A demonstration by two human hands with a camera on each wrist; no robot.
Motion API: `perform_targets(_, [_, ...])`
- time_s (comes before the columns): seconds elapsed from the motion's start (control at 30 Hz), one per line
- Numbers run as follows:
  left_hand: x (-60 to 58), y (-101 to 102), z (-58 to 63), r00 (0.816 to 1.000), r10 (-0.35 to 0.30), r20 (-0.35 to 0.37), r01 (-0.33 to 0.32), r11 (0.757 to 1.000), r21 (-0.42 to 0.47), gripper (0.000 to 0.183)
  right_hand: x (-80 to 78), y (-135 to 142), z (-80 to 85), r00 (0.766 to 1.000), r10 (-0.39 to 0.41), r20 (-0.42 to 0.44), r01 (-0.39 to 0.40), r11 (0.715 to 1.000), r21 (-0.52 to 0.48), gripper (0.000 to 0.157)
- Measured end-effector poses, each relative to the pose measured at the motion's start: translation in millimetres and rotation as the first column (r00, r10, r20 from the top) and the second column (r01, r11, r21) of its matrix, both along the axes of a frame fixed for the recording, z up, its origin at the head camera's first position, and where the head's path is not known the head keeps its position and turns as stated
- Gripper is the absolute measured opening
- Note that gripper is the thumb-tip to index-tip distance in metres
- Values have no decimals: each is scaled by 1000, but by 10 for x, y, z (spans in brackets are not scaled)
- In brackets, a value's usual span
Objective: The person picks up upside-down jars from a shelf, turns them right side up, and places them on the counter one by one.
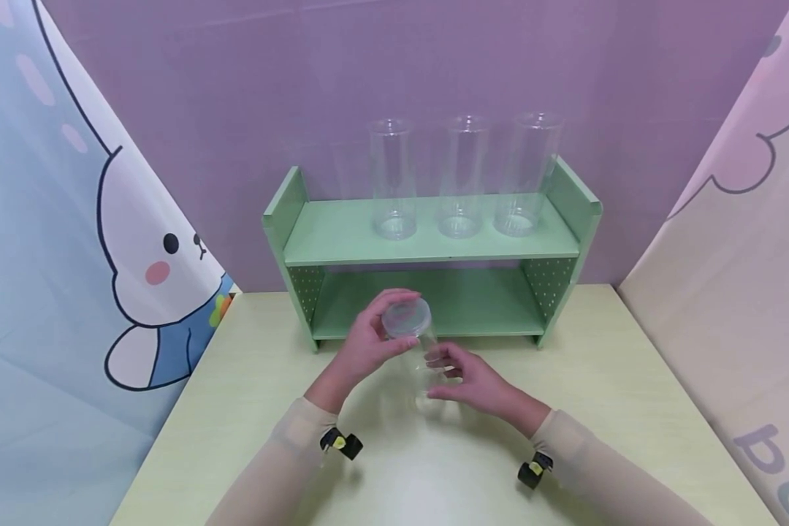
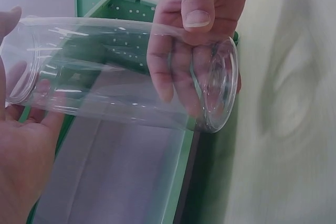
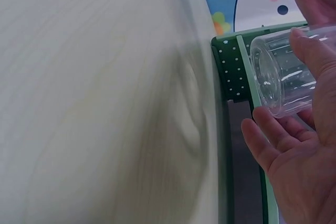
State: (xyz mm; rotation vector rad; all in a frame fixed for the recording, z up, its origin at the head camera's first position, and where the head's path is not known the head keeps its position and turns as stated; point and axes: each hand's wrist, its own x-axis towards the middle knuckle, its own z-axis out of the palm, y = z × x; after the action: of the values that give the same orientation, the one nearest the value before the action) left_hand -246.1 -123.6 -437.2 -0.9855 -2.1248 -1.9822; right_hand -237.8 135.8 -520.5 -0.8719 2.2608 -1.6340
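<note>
A clear cylindrical jar (image 1: pixel 422 372) is held over the table in front of the shelf, its top end tilted toward the left hand. My left hand (image 1: pixel 371 340) grips the top end, thumb on the near side and fingers round the far side. Lower down, my right hand (image 1: pixel 476 381) holds the jar near its base. In the left wrist view, the fingers of the right hand (image 2: pixel 197 40) show through the clear wall (image 2: pixel 94 87). From the right wrist, the round base (image 3: pixel 268 77) appears between that hand's thumb and its spread fingers, raised off the table.
A green two-tier shelf (image 1: pixel 427 252) stands at the back of the pale table (image 1: pixel 237 438). Three similar clear jars, left (image 1: pixel 394 183), middle (image 1: pixel 462 179) and right (image 1: pixel 526 175), stand upright on its upper tier. Behind hangs a purple cloth (image 1: pixel 237 109), with printed cloths at both sides.
</note>
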Motion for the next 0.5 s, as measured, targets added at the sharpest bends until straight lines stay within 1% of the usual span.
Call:
perform_targets(0.27, [-10, -44, -24, 1000, 21, -18, -22, 999, -31, 71, 6, 57, -9, 1000, -16, -21, 16, 1000, 24, 67])
perform_targets(0.4, [-3, -126, -34, 998, 61, -12, -62, 995, -75, 71, 4, 134, -13, 999, -20, -49, 22, 999, 35, 68])
perform_targets(0.5, [4, -233, -37, 994, 108, -6, -108, 987, -116, 71, 4, 197, -8, 998, -27, -62, 30, 999, 34, 70])
